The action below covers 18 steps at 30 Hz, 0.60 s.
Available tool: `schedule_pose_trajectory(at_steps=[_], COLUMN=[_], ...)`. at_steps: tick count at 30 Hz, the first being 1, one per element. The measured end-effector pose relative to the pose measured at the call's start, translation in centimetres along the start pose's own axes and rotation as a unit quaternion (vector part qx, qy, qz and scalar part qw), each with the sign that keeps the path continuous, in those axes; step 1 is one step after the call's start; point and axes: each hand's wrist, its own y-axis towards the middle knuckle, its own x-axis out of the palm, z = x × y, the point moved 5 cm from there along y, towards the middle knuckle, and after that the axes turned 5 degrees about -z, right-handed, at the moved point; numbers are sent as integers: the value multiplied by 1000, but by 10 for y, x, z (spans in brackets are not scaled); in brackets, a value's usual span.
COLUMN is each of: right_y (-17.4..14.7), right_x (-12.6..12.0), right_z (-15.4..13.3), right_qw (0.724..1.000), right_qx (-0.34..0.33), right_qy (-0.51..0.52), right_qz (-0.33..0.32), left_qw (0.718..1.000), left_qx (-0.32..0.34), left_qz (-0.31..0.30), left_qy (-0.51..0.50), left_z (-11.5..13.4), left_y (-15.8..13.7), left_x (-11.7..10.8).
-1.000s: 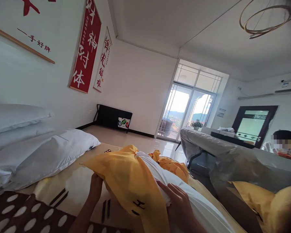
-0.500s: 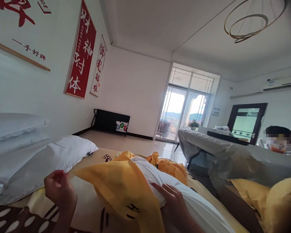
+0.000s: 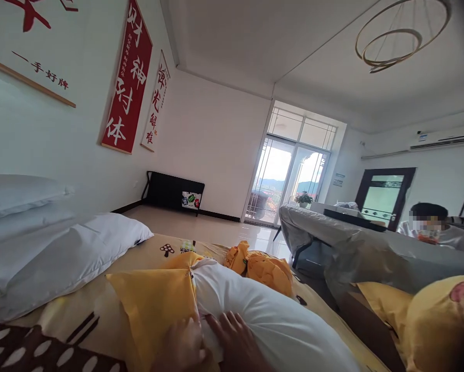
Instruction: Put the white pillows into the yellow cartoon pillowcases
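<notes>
A white pillow (image 3: 251, 294) lies on the patterned sheet, its far end inside a yellow pillowcase (image 3: 158, 294). The rest of the pillow is bare and points toward me on the right. My left hand (image 3: 183, 343), a little blurred, is closed on the pillowcase near its opening edge. Just right of it, my right hand (image 3: 237, 338) rests on the white pillow with its fingers stretched out and somewhat apart. Its thumb side is beside the pillowcase's edge. The lower parts of both hands run into the bottom of the view.
White pillows (image 3: 88, 253) are piled on the left. A crumpled orange-yellow cloth (image 3: 268, 271) lies beyond the pillow. At right are a round yellow plush thing (image 3: 441, 320) and a plastic-covered table (image 3: 355, 237), with a person (image 3: 454, 235) behind it.
My left hand has come right and down from beside the pillowcase onto it. The pillowcase is folded back leftward, baring more of the pillow. My right hand has shifted slightly left.
</notes>
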Motion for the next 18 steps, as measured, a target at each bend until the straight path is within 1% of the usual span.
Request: schedule_pose_trajectory(at_steps=[3,5,6,8,10,12,13,15,16,18], right_y=[-3,-7,-11,-24,-40,-52,-55,-54,-50,-37], right_x=[-6,-9,-11,-17,-20,-16,-11,-3,-3,-16], right_z=[2,7,10,20,36,47,49,45,42,40], right_qw=[1000,998,995,980,957,942,941,947,953,967], right_qx=[4,-12,-24,-43,-9,25,25,-12,-30,-38], right_qy=[-17,-54,-83,-153,-213,-242,-244,-229,-210,-168], right_qz=[-2,25,52,124,195,231,235,226,218,190], left_qw=[1000,1000,1000,999,998,988,978,955,948,944], left_qx=[-5,-13,-15,-20,-24,-11,0,39,64,111], left_qz=[1,8,12,28,51,60,52,15,-14,-71], left_qy=[25,22,19,13,-38,-141,-202,-292,-311,-303], left_z=[4,7,7,4,0,-2,0,11,20,39], left_y=[3,5,6,8,10,15,18,25,26,24], left_x=[-2,-1,0,-1,-1,4,9,24,32,46])
